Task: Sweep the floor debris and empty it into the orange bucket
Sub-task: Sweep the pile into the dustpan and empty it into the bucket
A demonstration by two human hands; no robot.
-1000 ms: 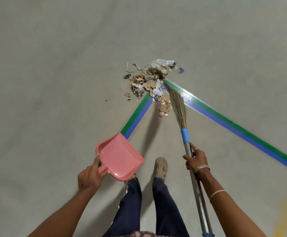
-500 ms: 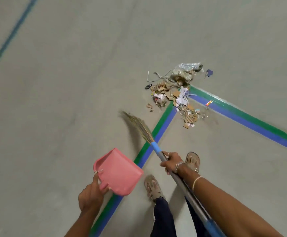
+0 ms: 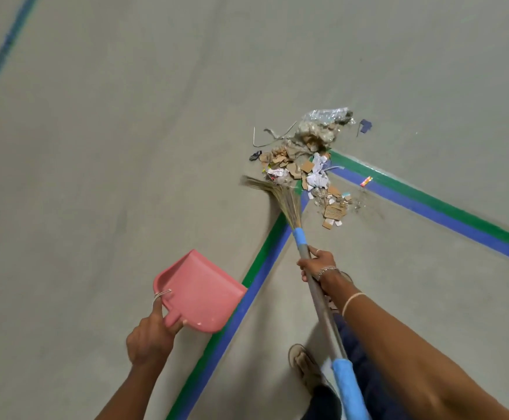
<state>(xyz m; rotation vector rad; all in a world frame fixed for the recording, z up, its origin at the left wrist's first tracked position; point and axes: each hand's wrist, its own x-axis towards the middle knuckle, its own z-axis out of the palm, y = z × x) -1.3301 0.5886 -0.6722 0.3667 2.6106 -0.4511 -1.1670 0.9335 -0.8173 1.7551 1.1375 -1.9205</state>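
A heap of debris (image 3: 306, 168), with cardboard scraps, crumpled paper and a clear plastic bag, lies on the grey floor where two green-and-blue tape lines meet. My right hand (image 3: 318, 265) grips the metal shaft of a broom (image 3: 289, 204) just below its blue collar. The straw bristles bend against the floor at the left edge of the heap. My left hand (image 3: 151, 338) holds a pink dustpan (image 3: 198, 294) by its handle, raised off the floor, well short of the heap. No orange bucket is in view.
Green-and-blue floor tape (image 3: 247, 298) runs from bottom centre to the heap, then off right. A small blue scrap (image 3: 365, 126) and a coloured wrapper (image 3: 366, 180) lie apart from the heap. My sandalled foot (image 3: 304, 366) stands beside the broom shaft.
The broom head swung from the left of the tape line forward to the heap's left edge. The dustpan stayed in my left hand, almost unmoved.
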